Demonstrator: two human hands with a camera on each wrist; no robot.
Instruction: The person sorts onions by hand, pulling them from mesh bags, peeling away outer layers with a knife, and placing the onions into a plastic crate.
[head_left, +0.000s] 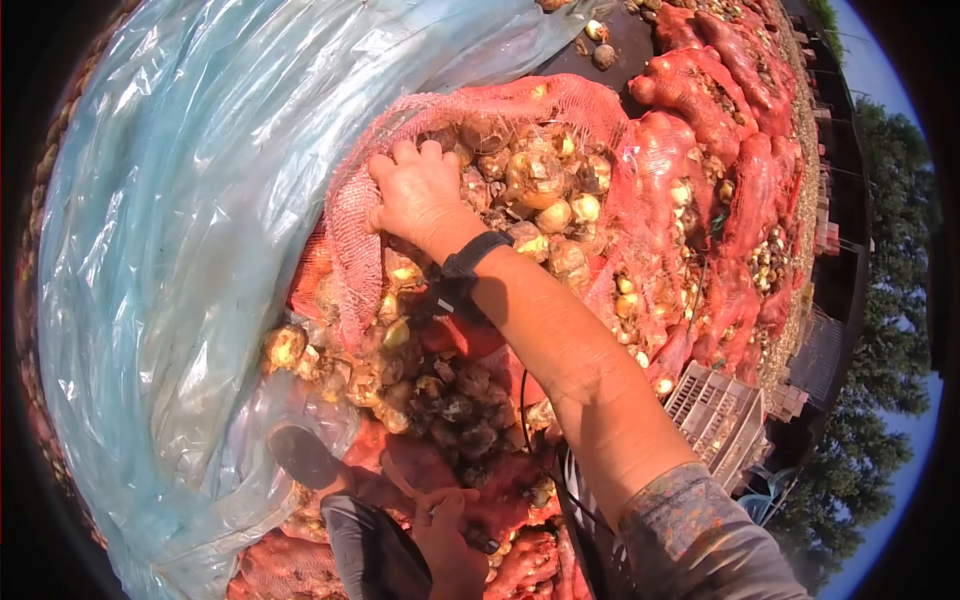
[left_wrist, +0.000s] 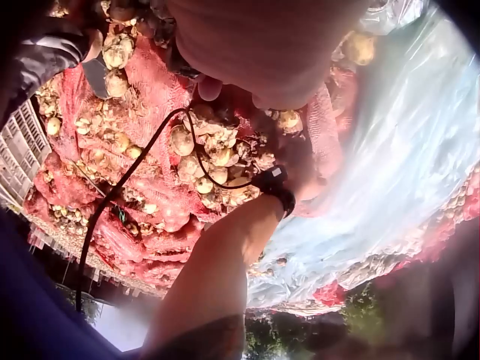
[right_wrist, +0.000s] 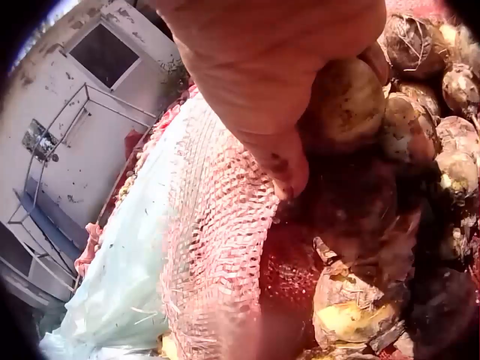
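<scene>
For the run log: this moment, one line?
right hand: curled over bulb in mesh sack; left hand: low on piled sacks, grip unclear

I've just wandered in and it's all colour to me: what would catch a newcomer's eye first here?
The open red mesh sack at the centre, brimming with pale yellowish bulbs, with the person's right hand set at its mouth. To its left billows a big pale blue plastic sheet, and on the right more filled red sacks lie heaped in sunlight.
</scene>
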